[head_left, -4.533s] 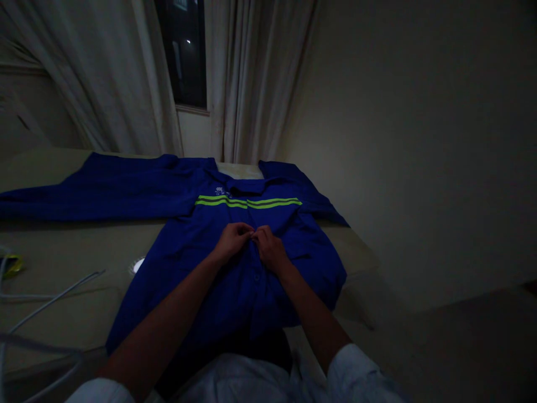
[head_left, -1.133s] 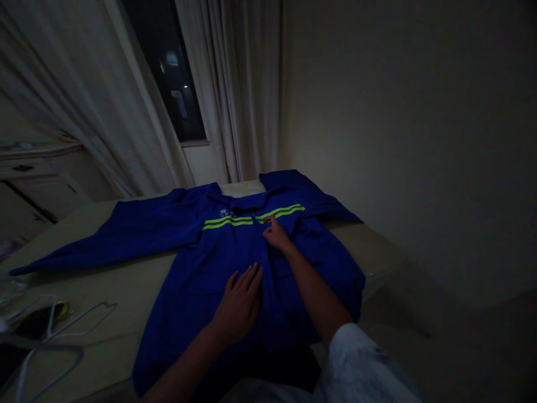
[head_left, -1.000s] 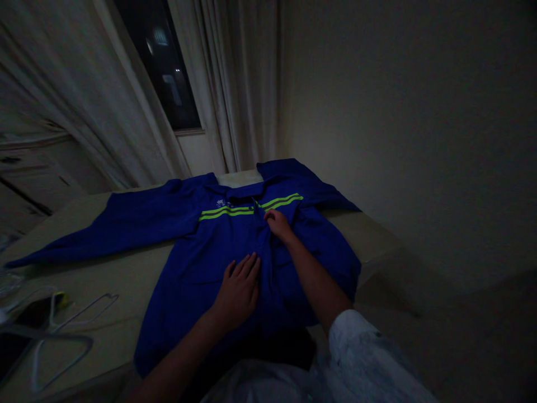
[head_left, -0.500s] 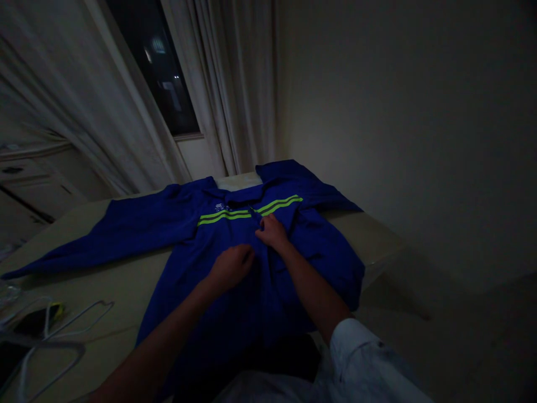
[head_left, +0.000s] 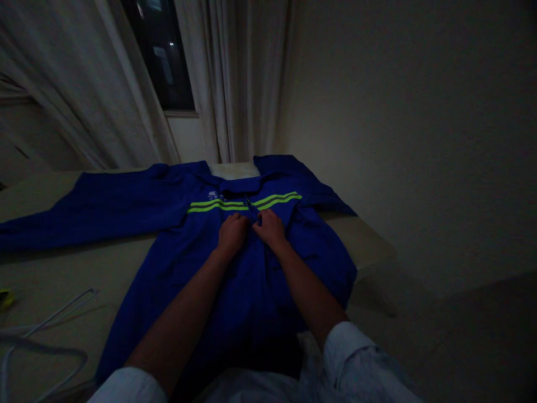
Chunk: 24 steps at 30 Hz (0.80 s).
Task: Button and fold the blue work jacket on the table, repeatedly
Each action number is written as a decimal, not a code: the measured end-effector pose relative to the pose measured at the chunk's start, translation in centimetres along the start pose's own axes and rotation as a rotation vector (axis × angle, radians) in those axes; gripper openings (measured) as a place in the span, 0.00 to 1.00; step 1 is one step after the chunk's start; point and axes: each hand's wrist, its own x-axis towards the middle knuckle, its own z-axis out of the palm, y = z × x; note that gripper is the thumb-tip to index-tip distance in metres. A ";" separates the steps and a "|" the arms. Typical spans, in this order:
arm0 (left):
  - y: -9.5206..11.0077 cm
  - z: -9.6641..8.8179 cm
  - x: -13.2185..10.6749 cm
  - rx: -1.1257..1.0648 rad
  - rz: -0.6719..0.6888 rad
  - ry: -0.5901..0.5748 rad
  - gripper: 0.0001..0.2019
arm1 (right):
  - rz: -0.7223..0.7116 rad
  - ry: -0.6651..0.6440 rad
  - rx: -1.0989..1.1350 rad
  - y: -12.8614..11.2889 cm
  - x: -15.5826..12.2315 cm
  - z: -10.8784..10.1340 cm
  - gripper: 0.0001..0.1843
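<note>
A blue work jacket [head_left: 201, 257] lies spread on the table, its collar at the far side and its sleeves out to both sides. Yellow-green stripes [head_left: 277, 200] cross its chest, and a small white emblem sits above them on the left. My right hand [head_left: 269, 226] is closed on the edge of the front opening, just below the stripes. Close beside it, my left hand [head_left: 234, 232] rests on the other side of the opening with its fingers curled; whether they pinch the cloth is hard to see in the dim light.
White hangers [head_left: 50, 350] lie on the table [head_left: 104, 280] at the left, near a yellow item [head_left: 5, 299] cut off by the frame edge. Beyond the table hang curtains [head_left: 235, 84] around a dark window. A bare wall [head_left: 398, 140] stands to the right.
My left hand has moved up the jacket front, toward the stripes and beside my right hand. The right hand stays at the opening. The view has shifted slightly.
</note>
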 end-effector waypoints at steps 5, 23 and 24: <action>0.3 -0.3 0.3 -0.034 -0.040 0.003 0.16 | 0.014 0.039 0.097 0.5 0.2 0.1 0.09; -0.6 1.3 1.0 -0.161 -0.017 0.031 0.17 | 0.007 0.014 0.370 2.4 1.3 1.6 0.13; -0.6 1.2 0.9 -0.175 -0.012 0.051 0.17 | 0.013 0.026 0.377 2.4 1.3 1.6 0.12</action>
